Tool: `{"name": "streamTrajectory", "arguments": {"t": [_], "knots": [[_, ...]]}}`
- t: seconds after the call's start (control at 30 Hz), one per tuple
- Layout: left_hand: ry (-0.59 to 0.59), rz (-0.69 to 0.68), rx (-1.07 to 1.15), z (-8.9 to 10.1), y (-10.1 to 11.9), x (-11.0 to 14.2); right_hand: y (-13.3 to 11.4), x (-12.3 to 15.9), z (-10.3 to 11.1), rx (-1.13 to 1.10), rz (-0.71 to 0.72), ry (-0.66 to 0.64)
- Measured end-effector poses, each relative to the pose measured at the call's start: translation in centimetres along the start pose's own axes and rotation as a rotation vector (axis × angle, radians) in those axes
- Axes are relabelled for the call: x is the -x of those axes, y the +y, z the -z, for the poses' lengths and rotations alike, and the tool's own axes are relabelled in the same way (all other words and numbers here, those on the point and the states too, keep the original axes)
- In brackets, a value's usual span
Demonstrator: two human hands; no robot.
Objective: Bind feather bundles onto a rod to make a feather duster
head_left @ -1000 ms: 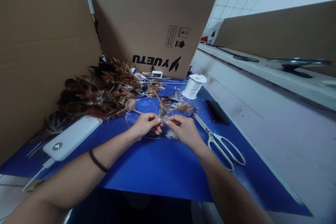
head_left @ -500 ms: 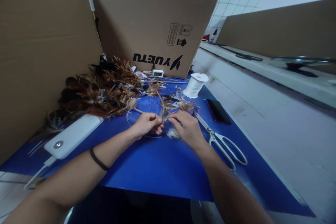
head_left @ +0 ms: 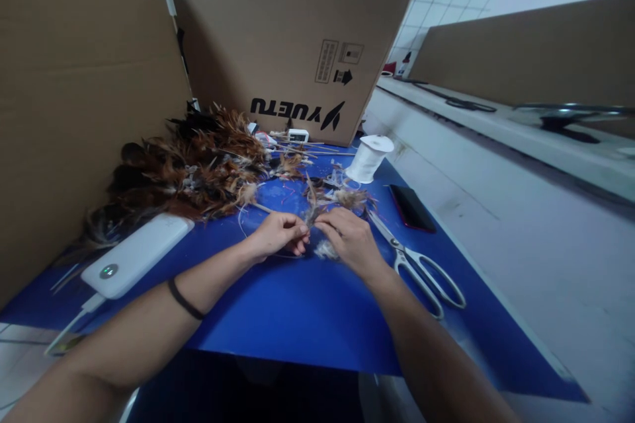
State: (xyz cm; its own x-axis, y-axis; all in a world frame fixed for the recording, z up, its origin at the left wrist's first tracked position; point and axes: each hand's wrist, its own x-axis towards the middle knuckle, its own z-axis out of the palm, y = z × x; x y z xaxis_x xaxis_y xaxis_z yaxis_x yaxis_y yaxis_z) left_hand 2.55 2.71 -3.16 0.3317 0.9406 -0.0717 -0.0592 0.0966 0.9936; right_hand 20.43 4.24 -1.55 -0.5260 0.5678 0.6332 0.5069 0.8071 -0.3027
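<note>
My left hand (head_left: 280, 235) is closed in a pinch on a small brown-grey feather (head_left: 311, 206), which points up and away from me. Close beside it, my right hand (head_left: 344, 236) is also pinched, its fingertips at the feather's lower end. Whether a thread runs between the fingers is too small to tell. A thin stick (head_left: 262, 207) and a loop of clear line (head_left: 240, 219) lie by the left hand. Pale fluff (head_left: 325, 250) rests under the right hand, and loose feathers (head_left: 351, 198) lie just beyond it.
Brown feather bundles (head_left: 198, 172) pile up at the left, near a white power bank (head_left: 136, 256). Scissors (head_left: 417, 268), a phone (head_left: 413, 207) and a white spool (head_left: 370, 158) stand or lie at the right. Cardboard (head_left: 278, 33) walls the blue table (head_left: 278, 324) behind.
The feather has become more upright, and my right hand has shifted slightly left towards my left hand. The view has tilted a little; other things stay in place.
</note>
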Motion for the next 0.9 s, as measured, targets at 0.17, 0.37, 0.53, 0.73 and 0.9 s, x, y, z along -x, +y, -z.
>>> {"name": "streamTrajectory", "arguments": {"t": [0.17, 0.37, 0.53, 0.73, 0.9], "knots": [[0.002, -0.013, -0.006, 0.2, 0.4, 0.1, 0.5, -0.2, 0.8, -0.068, -0.134, 0.109], [0.183, -0.098, 0.126, 0.5, 0.8, -0.1, 2.4, -0.1, 2.5, -0.019, -0.393, 0.028], [0.278, -0.147, 0.192, 0.9, 0.8, -0.4, 2.7, 0.4, 2.7, -0.092, -0.427, -0.398], [0.274, -0.150, 0.176, 0.9, 0.7, -0.4, 1.6, 0.5, 2.4, -0.091, -0.428, -0.663], [0.262, -0.141, 0.158, 0.8, 0.6, -0.4, 1.8, 0.6, 2.2, -0.116, -0.385, -0.639]]}}
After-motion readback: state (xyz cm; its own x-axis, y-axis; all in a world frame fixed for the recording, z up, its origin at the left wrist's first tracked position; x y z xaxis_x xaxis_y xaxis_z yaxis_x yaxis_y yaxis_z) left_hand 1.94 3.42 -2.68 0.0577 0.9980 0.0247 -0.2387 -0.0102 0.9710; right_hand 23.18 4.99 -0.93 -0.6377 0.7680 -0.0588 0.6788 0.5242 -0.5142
